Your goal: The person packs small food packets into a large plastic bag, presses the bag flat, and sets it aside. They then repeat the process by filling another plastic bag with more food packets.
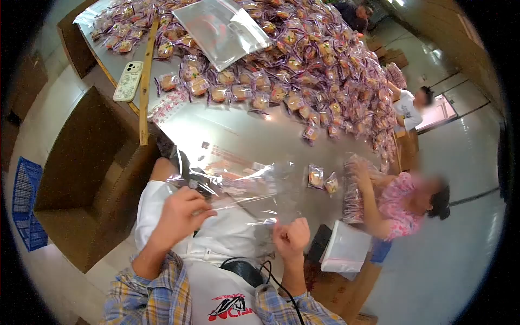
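One metal table (265, 122) fills most of the view; its far part carries a heap of wrapped pastries (314, 65), piled loosely, so a knock could send packets sliding toward the person. An open cardboard box (81, 216) sits beside the table on the left; anything pushed over that edge might drop in or near it. Clear bag (265, 189) spans both hands, over the lap and the table's near edge. Film looks thin and slick: uneven pulling could split it, and a slipped pinch would let it fold shut. Left hand (187, 211) pinches one edge between thumb and fingers; right hand (292, 237) has fingers curled, pinching the other side. Phone (128, 81) lies near the table's edge, could get nudged off by an elbow. Two loose packets (315, 176) lie just beyond the bag; trailing film might sweep them aside.
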The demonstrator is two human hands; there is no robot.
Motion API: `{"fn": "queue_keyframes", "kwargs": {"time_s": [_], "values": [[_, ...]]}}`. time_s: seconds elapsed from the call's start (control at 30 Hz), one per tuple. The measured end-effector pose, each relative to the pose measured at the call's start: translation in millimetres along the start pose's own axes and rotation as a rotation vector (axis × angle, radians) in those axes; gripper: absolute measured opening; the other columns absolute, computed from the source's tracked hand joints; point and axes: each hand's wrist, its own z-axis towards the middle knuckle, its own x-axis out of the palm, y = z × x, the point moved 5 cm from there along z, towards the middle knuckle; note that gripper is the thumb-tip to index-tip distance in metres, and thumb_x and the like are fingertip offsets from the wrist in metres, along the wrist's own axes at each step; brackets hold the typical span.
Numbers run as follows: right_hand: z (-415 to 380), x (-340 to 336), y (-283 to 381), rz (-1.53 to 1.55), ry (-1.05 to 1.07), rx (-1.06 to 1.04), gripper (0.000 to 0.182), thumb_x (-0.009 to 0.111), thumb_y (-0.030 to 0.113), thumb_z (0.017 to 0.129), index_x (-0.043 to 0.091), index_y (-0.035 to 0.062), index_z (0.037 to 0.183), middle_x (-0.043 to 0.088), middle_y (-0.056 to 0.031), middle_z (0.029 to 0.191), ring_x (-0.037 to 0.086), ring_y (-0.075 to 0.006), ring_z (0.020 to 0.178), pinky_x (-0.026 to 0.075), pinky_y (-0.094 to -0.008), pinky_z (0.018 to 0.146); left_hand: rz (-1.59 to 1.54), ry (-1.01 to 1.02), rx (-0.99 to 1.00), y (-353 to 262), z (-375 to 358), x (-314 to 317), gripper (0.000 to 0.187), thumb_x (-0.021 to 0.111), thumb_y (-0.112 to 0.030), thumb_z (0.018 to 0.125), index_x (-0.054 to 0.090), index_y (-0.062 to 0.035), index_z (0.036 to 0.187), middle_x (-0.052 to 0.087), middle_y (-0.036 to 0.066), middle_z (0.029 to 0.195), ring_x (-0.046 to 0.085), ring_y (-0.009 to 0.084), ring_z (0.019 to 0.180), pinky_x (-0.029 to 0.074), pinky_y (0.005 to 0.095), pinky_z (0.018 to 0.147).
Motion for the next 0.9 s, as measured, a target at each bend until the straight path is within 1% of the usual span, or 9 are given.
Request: {"fn": "queue_keyframes", "kwargs": {"time_s": [0.17,0.23,0.3,0.33,0.43,0.57,0.6,0.7,0.9], "values": [[-10.9,36.1,42.5,0.121,0.251,-0.116,0.018,0.08,0.006,0.079,0.072,0.0097,0.095,0.058,-0.0011,0.069,0.054,-0.0226,0.06,0.041,-0.0371,0.06,-0.053,-0.032,-0.123,-6.2,3.6,-13.7,0.014,0.087,-0.013,0.077,0.078,-0.0069,0.086,0.066,0.007,0.076,0.064,0.0259,0.074,0.05,0.0364,0.063],[-5.7,53.8,74.8,0.204,0.443,-0.071,0.04,0.079,0.015,0.083,0.071,0.0048,0.12,0.067,-0.0079,0.093,0.063,-0.0258,0.082,0.05,-0.0387,0.073,-0.021,-0.036,-0.081,-13.3,0.4,3.3,0.012,0.086,-0.015,0.078,0.078,-0.0093,0.085,0.065,0.005,0.074,0.065,0.0259,0.074,0.05,0.0376,0.061],[0.6,69.1,99.2,0.272,0.472,0.035,0.053,0.078,0.022,0.084,0.064,0.0008,0.131,0.062,-0.0184,0.124,0.06,-0.0353,0.112,0.05,-0.0459,0.094,-0.041,-0.05,-0.058,-22.7,-1.0,15.3,0.008,0.082,-0.013,0.079,0.078,-0.0098,0.085,0.065,0.004,0.075,0.065,0.0251,0.075,0.049,0.0382,0.064],[2.2,71.4,107.7,0.223,0.519,0.053,0.055,0.078,0.025,0.086,0.062,-0.0022,0.131,0.053,-0.0262,0.138,0.05,-0.0452,0.13,0.044,-0.0544,0.106,-0.03,-0.065,-0.022,-24.4,0.8,17.3,0.008,0.082,-0.012,0.079,0.078,-0.0099,0.085,0.065,0.003,0.076,0.065,0.0246,0.075,0.048,0.0383,0.065],[2.7,74.9,97.1,0.092,0.46,0.042,0.061,0.079,0.025,0.085,0.057,-0.0025,0.134,0.051,-0.0282,0.139,0.045,-0.0467,0.135,0.041,-0.059,0.108,-0.03,-0.069,0.032,-33.5,7.4,15.3,0.009,0.081,-0.012,0.078,0.078,-0.0106,0.086,0.064,0.002,0.077,0.064,0.0229,0.076,0.046,0.0376,0.067],[1.3,65.8,63.7,0.261,0.491,0.409,0.077,0.08,0.026,0.086,0.043,-0.0041,0.147,0.057,-0.0271,0.13,0.062,-0.0413,0.115,0.05,-0.0486,0.099,-0.099,-0.068,0.06,-51.2,24.6,9.1,0.01,0.082,-0.014,0.078,0.078,-0.0101,0.087,0.067,0.004,0.079,0.065,0.0251,0.076,0.048,0.0378,0.068],[3.3,63.9,61.4,0.305,0.474,0.504,0.076,0.078,0.027,0.089,0.042,-0.0068,0.147,0.063,-0.0244,0.114,0.066,-0.0378,0.096,0.053,-0.0451,0.086,-0.128,-0.057,0.029,-49.8,27.5,12.4,0.011,0.081,-0.014,0.079,0.078,-0.01,0.088,0.067,0.004,0.08,0.065,0.026,0.076,0.049,0.0382,0.068],[21.0,55.5,59.4,0.144,0.356,0.31,0.079,0.077,0.027,0.09,0.039,-0.0094,0.149,0.063,-0.0217,0.099,0.062,-0.0377,0.088,0.051,-0.0454,0.078,-0.139,0.021,0.012,-49.9,35.6,18.5,0.01,0.079,-0.011,0.081,0.078,-0.0091,0.091,0.069,0.007,0.082,0.066,0.0289,0.076,0.051,0.0399,0.069],[15.9,63.6,60.3,0.034,0.3,0.161,0.049,0.077,0.028,0.087,0.067,0.003,0.128,0.059,-0.0174,0.12,0.053,-0.0384,0.112,0.042,-0.0506,0.096,-0.097,0.016,0.048,-20.5,29.5,18.5,0.013,0.078,-0.009,0.077,0.077,-0.0103,0.09,0.069,0.006,0.079,0.067,0.0275,0.077,0.051,0.0382,0.066]]}}
